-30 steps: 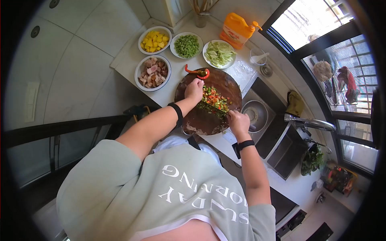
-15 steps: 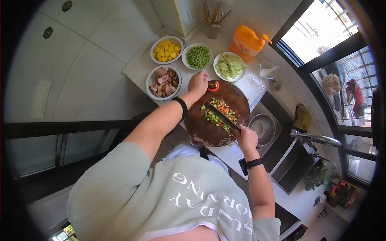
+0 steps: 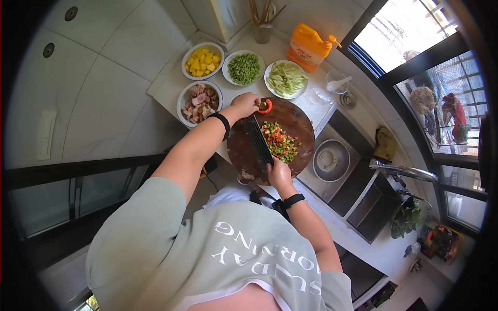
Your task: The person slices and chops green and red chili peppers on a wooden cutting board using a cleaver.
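A dark cleaver (image 3: 258,139) is in my right hand (image 3: 280,175), which is closed round its handle near the board's front edge. Its long blade slants across the left part of a round wooden chopping board (image 3: 238,155). Just right of the blade lies a heap of chopped red and green peppers (image 3: 280,142). My left hand (image 3: 246,105) is at the far left rim of the board, near the blade's far end, with its fingers curled. Whatever they may hold is hidden. Beside its fingertips rests a curved red pepper piece (image 3: 266,107), with a brownish-green bit next to it.
Behind the board stand a bowl of raw meat chunks (image 3: 181,109), a bowl of yellow cubes (image 3: 185,61), a plate of chopped greens (image 3: 226,72) and a plate of pale green slices (image 3: 268,83). An orange jug (image 3: 309,47) is farther back. Right is a sink with a metal basin (image 3: 332,160).
The cleaver has shifted left, from across the chopped peppers to their left side, and its blade now stands steeper in view. The pepper heap is more gathered. My left hand stays near the pepper piece.
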Demonstrator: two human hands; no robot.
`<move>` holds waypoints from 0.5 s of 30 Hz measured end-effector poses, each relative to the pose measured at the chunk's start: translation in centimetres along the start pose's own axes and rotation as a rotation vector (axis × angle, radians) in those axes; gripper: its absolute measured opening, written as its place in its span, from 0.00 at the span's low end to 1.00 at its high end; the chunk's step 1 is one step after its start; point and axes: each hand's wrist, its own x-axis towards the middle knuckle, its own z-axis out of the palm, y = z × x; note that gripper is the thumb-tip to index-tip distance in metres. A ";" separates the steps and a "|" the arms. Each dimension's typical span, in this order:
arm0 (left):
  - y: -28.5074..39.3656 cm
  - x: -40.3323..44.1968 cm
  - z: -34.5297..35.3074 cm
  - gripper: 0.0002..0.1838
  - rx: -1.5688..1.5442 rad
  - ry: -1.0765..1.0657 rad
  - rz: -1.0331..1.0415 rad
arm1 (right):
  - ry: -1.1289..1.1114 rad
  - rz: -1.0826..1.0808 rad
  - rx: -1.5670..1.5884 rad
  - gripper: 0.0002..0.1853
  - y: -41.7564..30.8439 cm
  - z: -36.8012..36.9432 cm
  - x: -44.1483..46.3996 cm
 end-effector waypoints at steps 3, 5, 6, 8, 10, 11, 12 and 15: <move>0.1 -0.2 -0.3 0.14 0.030 -0.021 -0.077 | 0.039 -0.012 0.026 0.11 -0.1 -0.2 -0.9; 0.4 -1.0 -0.8 0.14 0.062 0.034 -0.172 | 0.062 0.006 0.055 0.12 0.8 0.5 -1.1; 0.4 -1.3 -0.9 0.14 0.068 0.047 -0.176 | 0.081 0.037 0.082 0.12 1.4 0.6 -1.3; 0.0 -1.8 -0.4 0.14 0.052 0.149 -0.174 | 0.093 0.020 0.069 0.11 2.2 0.5 -1.6; 0.4 -2.5 0.2 0.11 0.049 0.391 -0.106 | 0.084 0.137 0.194 0.10 3.6 1.0 -1.6; 1.0 -2.9 0.2 0.10 -0.038 0.419 -0.118 | 0.084 0.143 0.206 0.09 4.4 1.3 -1.5; 1.5 -3.3 0.3 0.10 -0.128 0.443 -0.125 | 0.088 0.134 0.207 0.09 3.7 0.5 -1.6; 3.6 -5.3 0.9 0.09 -0.325 0.470 -0.109 | 0.147 0.085 -0.021 0.11 1.7 -3.0 -3.6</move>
